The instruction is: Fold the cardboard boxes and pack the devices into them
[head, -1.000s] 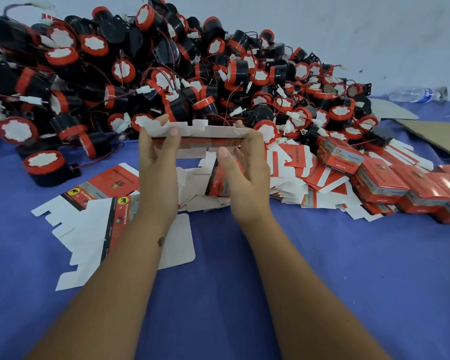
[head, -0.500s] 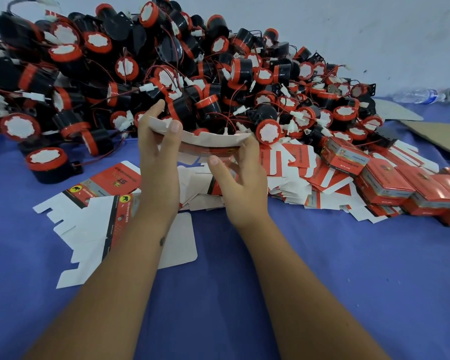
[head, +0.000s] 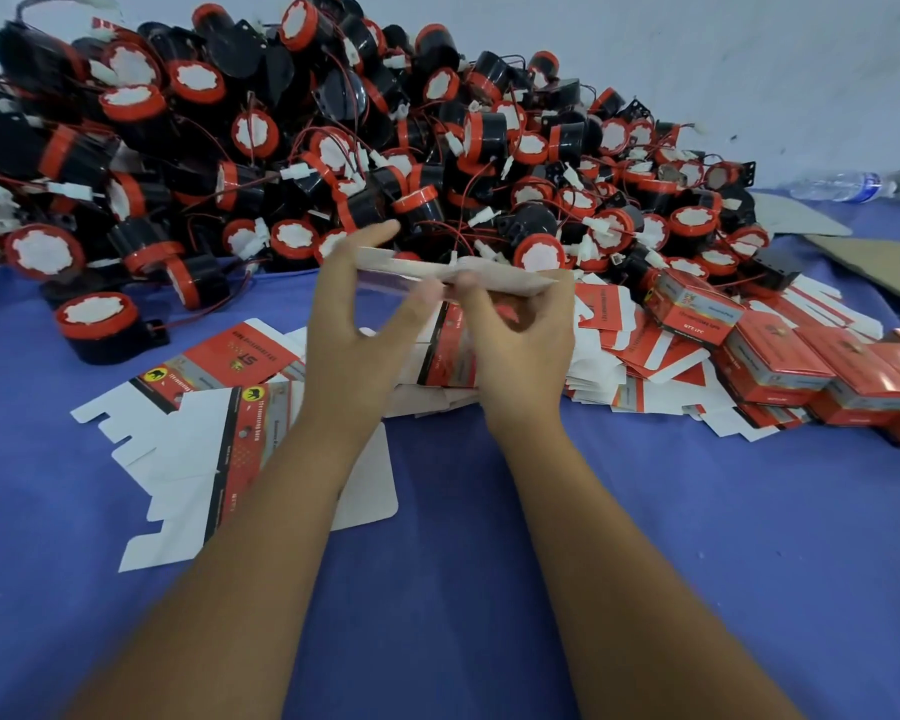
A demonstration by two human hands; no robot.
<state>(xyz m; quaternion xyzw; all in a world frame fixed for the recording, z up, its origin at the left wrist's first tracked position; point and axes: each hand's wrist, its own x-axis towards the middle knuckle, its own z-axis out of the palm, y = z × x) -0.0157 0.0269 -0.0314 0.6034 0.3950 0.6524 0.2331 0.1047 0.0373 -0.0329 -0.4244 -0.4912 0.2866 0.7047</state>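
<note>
Left hand (head: 354, 324): raised above the table, pinching the near-left end of the flat box blank (head: 489, 275); forefinger stretched over its far edge, thumb beneath, tip blurred; thumb now nearer the blank's middle than half a second ago.

Right hand (head: 526, 340): beside the left, holding the blank's right part; thumb pressed up against the underside near the middle, other fingers curled behind the cardboard; thumbs closer together than before.

Flat box blank: held edge-on between both hands, off the table, just in front of the device pile; bowed downward half a second ago, now nearly straight with a slight ridge at the middle; right tip poking past the right hand.

Device pile (head: 333, 148): beyond both hands, black cylinders with red rims, white faces and red wires, heaped against the wall; unchanged.

Loose device (head: 100, 324): left of the left hand, alone on the cloth, same spot.

Unfolded blanks (head: 219, 433): under and left of the left forearm, lying flat; more heaped beneath and right of the right hand.

Packed boxes (head: 780, 356): right of the right hand, red, closed, in a row.

Blue cloth (head: 697, 511): under both forearms.

Water bottle (head: 848, 184): far right of the right hand, lying by the wall.
</note>
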